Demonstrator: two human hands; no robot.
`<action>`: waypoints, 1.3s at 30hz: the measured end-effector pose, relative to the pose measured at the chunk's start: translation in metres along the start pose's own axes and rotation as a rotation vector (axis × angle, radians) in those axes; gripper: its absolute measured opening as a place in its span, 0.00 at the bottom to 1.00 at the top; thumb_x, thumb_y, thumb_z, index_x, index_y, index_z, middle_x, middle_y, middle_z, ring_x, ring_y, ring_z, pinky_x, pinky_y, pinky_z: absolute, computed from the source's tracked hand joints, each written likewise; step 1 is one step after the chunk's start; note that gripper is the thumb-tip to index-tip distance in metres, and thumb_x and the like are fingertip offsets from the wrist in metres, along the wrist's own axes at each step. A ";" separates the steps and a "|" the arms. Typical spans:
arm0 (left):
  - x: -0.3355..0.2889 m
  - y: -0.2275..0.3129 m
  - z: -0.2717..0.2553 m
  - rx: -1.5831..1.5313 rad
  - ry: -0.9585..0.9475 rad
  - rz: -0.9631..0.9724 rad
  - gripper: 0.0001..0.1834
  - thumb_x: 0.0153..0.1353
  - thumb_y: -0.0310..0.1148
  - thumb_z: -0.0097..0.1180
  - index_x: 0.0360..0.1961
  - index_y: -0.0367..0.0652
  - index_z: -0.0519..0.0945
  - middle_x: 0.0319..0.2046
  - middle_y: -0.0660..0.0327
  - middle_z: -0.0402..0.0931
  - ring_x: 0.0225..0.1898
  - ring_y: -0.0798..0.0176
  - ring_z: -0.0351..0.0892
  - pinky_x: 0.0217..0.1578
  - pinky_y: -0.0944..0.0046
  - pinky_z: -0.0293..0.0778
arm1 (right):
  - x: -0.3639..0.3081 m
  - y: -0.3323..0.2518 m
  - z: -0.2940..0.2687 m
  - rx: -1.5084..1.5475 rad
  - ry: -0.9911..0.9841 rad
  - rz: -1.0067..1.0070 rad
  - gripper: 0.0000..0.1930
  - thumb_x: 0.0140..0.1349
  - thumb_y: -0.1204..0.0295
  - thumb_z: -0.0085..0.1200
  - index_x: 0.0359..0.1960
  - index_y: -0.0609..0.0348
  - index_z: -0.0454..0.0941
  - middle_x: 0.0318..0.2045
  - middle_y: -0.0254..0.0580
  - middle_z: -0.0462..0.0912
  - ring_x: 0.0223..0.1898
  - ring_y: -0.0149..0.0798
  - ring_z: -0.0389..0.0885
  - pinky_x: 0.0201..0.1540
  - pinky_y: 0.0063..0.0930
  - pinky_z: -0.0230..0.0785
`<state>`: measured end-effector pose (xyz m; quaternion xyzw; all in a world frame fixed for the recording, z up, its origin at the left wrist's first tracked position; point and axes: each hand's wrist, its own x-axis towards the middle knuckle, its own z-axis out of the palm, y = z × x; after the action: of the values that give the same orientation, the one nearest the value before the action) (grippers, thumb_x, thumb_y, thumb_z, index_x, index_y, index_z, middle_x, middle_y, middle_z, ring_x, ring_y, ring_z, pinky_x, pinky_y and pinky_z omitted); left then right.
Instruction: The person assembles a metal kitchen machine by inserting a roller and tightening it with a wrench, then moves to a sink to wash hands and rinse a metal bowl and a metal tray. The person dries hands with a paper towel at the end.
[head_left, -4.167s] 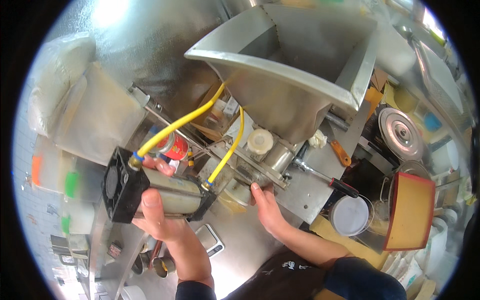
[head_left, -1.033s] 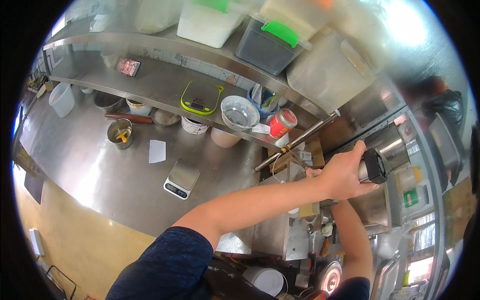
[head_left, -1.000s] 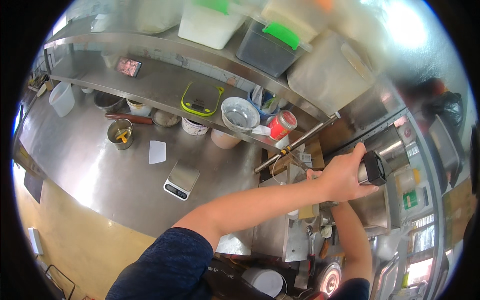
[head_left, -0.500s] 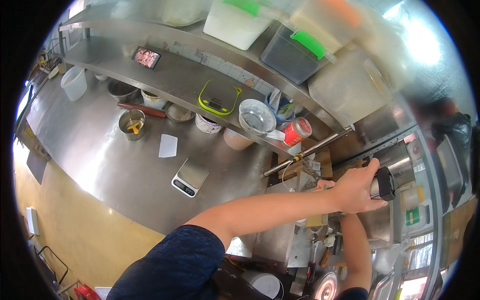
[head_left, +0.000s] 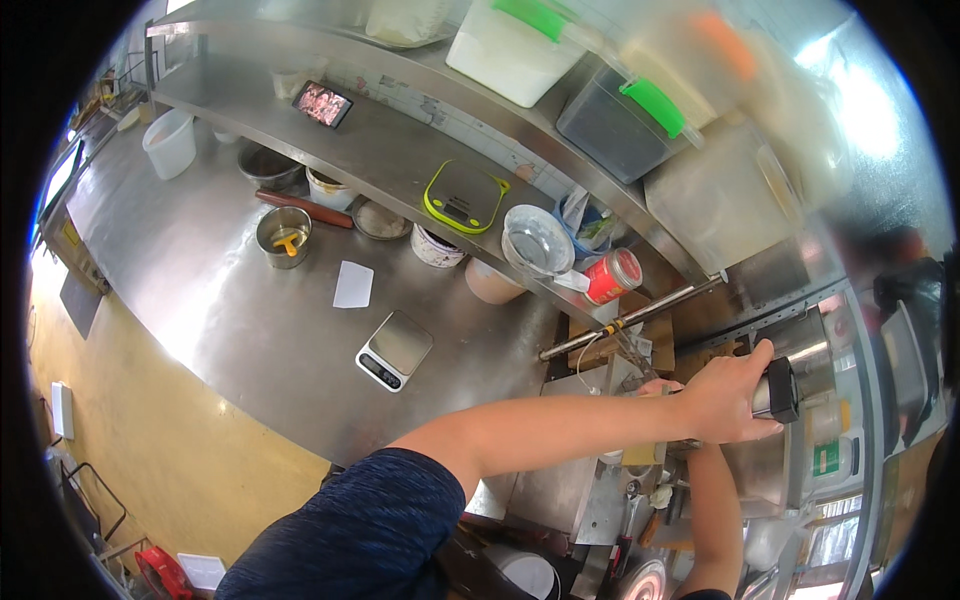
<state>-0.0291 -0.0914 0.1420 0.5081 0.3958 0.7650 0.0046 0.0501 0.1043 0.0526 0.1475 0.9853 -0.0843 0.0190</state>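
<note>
My left arm reaches across to the right. The fingers of my left hand (head_left: 722, 398) are wrapped round a small pale container with a black square end (head_left: 780, 390). My right forearm comes up from the lower edge and passes behind the left one. Of my right hand (head_left: 660, 386) only some fingertips show past the left forearm, so its grip is hidden. Both hands are over a cluttered area at the right end of the steel table. On the table, left of my forearm, sits a white digital scale (head_left: 397, 350) with a bare steel plate.
A white card (head_left: 353, 285) and a steel pot (head_left: 283, 238) holding a yellow tool lie farther left. On the lower shelf are a phone (head_left: 322, 104), a green-rimmed scale (head_left: 464, 197), a metal bowl (head_left: 538, 242) and a red can (head_left: 612, 276). A steel rail (head_left: 640, 314) runs beside my hands.
The view has shifted a little, so the table and shelves appear farther right. My left hand keeps hold of the black-ended container; my arms keep nearly the same pose.
</note>
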 end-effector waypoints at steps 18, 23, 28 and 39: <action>0.000 0.000 0.002 -0.020 0.012 -0.005 0.36 0.46 0.41 0.76 0.44 0.39 0.61 0.29 0.43 0.78 0.36 0.32 0.80 0.36 0.44 0.74 | -0.004 0.003 -0.003 -0.013 0.019 -0.006 0.30 0.57 0.66 0.67 0.62 0.62 0.75 0.60 0.54 0.78 0.65 0.50 0.75 0.67 0.46 0.65; 0.000 0.001 0.001 -0.038 0.000 -0.041 0.36 0.46 0.41 0.76 0.46 0.39 0.62 0.31 0.42 0.79 0.38 0.33 0.81 0.38 0.44 0.76 | -0.003 0.004 0.000 -0.015 0.028 -0.023 0.31 0.57 0.66 0.67 0.62 0.62 0.75 0.61 0.55 0.78 0.65 0.50 0.74 0.68 0.46 0.65; 0.002 0.002 0.002 0.021 -0.008 -0.128 0.40 0.46 0.44 0.78 0.51 0.39 0.65 0.37 0.40 0.80 0.44 0.32 0.82 0.44 0.47 0.78 | -0.021 0.003 -0.002 -0.003 0.120 -0.057 0.31 0.56 0.66 0.67 0.63 0.62 0.75 0.61 0.55 0.77 0.65 0.50 0.74 0.68 0.47 0.64; 0.006 -0.012 0.016 -0.243 -0.018 -0.083 0.34 0.48 0.34 0.79 0.47 0.37 0.66 0.41 0.54 0.84 0.43 0.65 0.83 0.46 0.62 0.78 | -0.233 -0.129 0.076 1.178 0.993 0.600 0.11 0.73 0.72 0.56 0.52 0.65 0.79 0.36 0.37 0.85 0.35 0.29 0.82 0.41 0.27 0.77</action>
<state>-0.0246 -0.0710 0.1422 0.4939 0.3211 0.8017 0.1015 0.2354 -0.0971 0.0133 0.4103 0.5920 -0.5034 -0.4772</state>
